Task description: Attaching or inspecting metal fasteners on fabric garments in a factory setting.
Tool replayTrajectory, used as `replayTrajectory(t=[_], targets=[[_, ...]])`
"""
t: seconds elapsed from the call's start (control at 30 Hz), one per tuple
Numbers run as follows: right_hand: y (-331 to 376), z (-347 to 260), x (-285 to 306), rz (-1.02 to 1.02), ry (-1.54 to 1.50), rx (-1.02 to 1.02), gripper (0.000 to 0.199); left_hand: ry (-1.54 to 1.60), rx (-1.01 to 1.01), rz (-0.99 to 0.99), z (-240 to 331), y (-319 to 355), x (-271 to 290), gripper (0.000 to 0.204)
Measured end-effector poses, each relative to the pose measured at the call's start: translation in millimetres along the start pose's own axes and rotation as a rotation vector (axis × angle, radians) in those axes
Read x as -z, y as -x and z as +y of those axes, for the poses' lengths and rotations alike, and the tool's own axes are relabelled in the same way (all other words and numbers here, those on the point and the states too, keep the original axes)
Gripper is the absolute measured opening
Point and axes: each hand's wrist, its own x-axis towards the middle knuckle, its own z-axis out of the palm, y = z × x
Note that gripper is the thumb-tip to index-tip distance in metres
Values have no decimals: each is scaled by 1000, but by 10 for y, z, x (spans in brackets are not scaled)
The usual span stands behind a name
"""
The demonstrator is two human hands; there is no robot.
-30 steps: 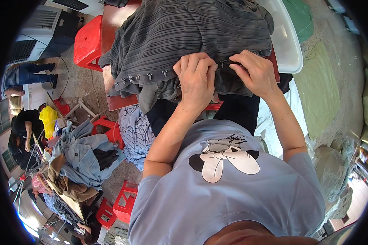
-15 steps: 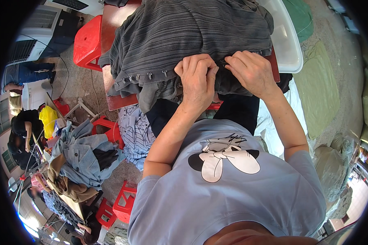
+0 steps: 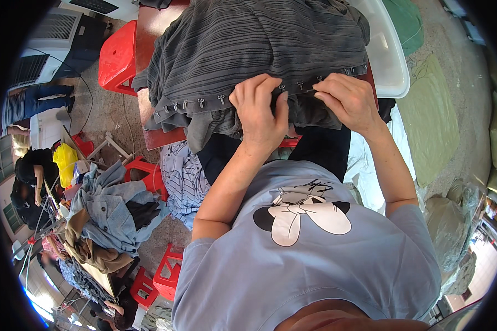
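Note:
A dark grey ribbed garment (image 3: 221,55) lies heaped in front of me. Small metal hook fasteners (image 3: 222,99) run in a row along its near band. My left hand (image 3: 259,113) has its fingers curled over this band, the thumb at the edge a little apart from the index finger, beside one of the fasteners. To the right, my right hand (image 3: 350,105) is closed in a pinch just above the band's edge. A thin dark bit shows at its fingertips, too small to name. More fasteners are visible between the hands.
Under the garment is a red-brown table (image 3: 165,138), with a white plastic tub (image 3: 389,55) at its right. Red stools (image 3: 119,58) stand to the left, near piled blue clothes (image 3: 110,209). Green cloth (image 3: 431,121) covers floor at right. Other people are at the far left.
My right hand has shifted slightly right, away from the left. My left thumb and index finger have parted, and fasteners between my hands have come into view.

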Motion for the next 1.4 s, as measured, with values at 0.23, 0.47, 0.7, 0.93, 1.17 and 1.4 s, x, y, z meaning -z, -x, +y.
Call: replayTrajectory(t=[0.23,0.47,0.7,0.93,1.17,1.4], targets=[[181,-51,2,-70,-149,-80,12,-302,-136,-19,16,-39,-190,18],[331,91,43,9,-290,-271,14,221,-300,-770,309,75,29,20],[295,125,-42,179,-187,-352,14,-148,-139,-119,168,-250,-276,25],[229,140,-8,148,-59,-269,14,-230,-199,-99,155,-204,-394,17],[202,149,-5,141,34,-161,16,-92,-184,-56,101,-171,-333,14],[164,134,-25,101,165,-69,17,-99,-148,-89,121,-183,-344,12]])
